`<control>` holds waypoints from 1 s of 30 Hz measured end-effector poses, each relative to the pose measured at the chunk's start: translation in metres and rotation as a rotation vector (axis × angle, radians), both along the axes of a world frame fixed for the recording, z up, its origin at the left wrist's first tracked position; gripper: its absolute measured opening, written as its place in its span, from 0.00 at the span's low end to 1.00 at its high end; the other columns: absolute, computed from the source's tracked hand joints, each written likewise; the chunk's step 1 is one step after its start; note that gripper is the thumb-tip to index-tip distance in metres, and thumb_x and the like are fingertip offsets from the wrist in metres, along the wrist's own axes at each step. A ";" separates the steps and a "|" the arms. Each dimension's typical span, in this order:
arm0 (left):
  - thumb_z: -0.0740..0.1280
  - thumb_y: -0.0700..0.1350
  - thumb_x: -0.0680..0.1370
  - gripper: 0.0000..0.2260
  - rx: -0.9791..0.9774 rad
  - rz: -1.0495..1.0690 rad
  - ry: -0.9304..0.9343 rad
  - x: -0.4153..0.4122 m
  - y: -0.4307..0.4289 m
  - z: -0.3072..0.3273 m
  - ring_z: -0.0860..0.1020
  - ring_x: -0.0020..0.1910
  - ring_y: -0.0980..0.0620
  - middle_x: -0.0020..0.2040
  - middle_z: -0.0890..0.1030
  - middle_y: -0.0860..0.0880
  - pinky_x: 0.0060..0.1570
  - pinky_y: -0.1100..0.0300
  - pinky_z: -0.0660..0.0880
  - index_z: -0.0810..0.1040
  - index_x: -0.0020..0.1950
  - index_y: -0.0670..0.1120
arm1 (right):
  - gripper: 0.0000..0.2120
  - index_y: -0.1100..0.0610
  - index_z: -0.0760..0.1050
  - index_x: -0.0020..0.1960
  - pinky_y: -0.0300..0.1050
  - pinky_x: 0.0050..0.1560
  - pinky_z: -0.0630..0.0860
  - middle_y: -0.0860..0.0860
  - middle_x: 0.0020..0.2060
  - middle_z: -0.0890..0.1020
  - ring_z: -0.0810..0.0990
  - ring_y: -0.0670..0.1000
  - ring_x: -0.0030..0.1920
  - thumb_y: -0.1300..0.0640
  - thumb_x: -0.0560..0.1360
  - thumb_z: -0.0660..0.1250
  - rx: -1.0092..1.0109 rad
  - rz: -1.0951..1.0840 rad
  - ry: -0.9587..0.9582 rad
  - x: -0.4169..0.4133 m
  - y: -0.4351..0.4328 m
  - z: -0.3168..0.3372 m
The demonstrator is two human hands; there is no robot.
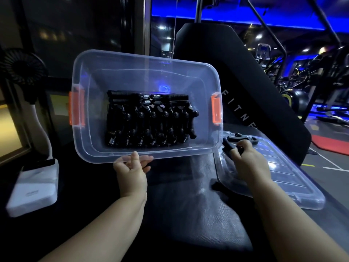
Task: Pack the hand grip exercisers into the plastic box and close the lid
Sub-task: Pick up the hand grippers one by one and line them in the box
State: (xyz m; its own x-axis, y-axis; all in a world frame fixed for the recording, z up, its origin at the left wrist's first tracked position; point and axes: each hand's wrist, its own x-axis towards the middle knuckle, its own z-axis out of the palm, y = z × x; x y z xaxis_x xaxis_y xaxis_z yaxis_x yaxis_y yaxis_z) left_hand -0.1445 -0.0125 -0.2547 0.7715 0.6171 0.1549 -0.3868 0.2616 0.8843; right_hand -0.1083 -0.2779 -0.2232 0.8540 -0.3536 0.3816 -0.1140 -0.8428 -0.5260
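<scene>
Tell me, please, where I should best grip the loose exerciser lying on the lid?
Probably by one black handle of the loose exerciser, coming from above: it lies flat on the lid, just beyond the right hand, with nothing covering it.

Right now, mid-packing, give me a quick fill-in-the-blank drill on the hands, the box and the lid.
1. The latches on the box are ____ in colour.
2. The left hand holds the near rim of the ____.
3. The right hand grips an exerciser over the detached ____.
Missing words: orange; box; lid.
</scene>
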 end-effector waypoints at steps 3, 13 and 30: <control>0.55 0.44 0.83 0.07 0.001 0.003 0.004 0.000 0.000 0.000 0.83 0.36 0.54 0.36 0.82 0.48 0.37 0.61 0.76 0.64 0.57 0.42 | 0.13 0.52 0.70 0.57 0.49 0.43 0.67 0.60 0.47 0.81 0.77 0.62 0.48 0.47 0.77 0.57 0.088 -0.048 -0.084 0.000 -0.003 0.000; 0.56 0.44 0.83 0.05 -0.002 0.005 0.016 0.001 0.000 0.000 0.83 0.39 0.52 0.38 0.82 0.46 0.39 0.60 0.75 0.63 0.55 0.43 | 0.09 0.46 0.74 0.53 0.43 0.41 0.66 0.46 0.35 0.77 0.76 0.50 0.37 0.46 0.76 0.60 0.464 0.029 -0.560 -0.012 0.005 0.014; 0.56 0.44 0.83 0.11 0.006 0.006 0.034 0.001 0.002 -0.001 0.84 0.39 0.50 0.38 0.83 0.45 0.39 0.59 0.76 0.65 0.59 0.37 | 0.07 0.48 0.72 0.43 0.50 0.38 0.73 0.46 0.34 0.77 0.76 0.53 0.37 0.45 0.75 0.63 0.099 0.479 -0.459 -0.015 0.067 0.018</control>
